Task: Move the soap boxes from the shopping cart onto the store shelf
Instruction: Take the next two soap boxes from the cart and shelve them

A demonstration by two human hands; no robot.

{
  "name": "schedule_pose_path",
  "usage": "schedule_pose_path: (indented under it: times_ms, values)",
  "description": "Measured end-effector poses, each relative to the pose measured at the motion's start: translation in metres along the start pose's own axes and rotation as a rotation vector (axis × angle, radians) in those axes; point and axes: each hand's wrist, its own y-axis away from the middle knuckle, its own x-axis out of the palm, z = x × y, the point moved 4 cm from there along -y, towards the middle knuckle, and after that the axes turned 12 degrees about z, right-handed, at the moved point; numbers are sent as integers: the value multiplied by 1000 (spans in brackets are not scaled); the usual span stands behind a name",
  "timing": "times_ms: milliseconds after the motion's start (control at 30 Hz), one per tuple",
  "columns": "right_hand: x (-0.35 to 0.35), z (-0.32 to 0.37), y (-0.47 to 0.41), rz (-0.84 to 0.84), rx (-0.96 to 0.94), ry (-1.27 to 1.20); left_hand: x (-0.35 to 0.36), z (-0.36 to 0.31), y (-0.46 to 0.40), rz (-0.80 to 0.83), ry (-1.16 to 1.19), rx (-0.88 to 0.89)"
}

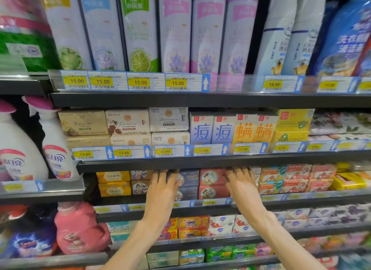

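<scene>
Both my hands reach into the third shelf [200,208] from the top, where soap boxes stand in stacked rows. My left hand [162,186] lies with straight fingers against the dark blue soap boxes [189,178]. My right hand [242,184] lies with straight fingers at the right side of the red soap boxes [212,177]. The fingertips of both hands disappear under the shelf above. Neither hand holds a box that I can see. The shopping cart is out of view.
Yellow soap boxes [113,182] stand left of my hands, orange patterned ones [289,178] to the right. The shelf above [200,161] carries cream, blue and orange soap boxes behind price tags. Spray cans fill the top shelf; detergent bottles [54,141] stand at the left.
</scene>
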Motion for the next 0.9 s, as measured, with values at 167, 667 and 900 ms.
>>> schedule_pose_path:
  times_ms: [167,667,900]
  values:
    - [-11,8,2,62,9,0,-6,0,4,0,17,28]
    - [-20,162,87,118,-719,-421,-58,70,209,38,73,-233]
    - [-44,319,157,247,-1155,-599,-119,126,398,163,-92,-622]
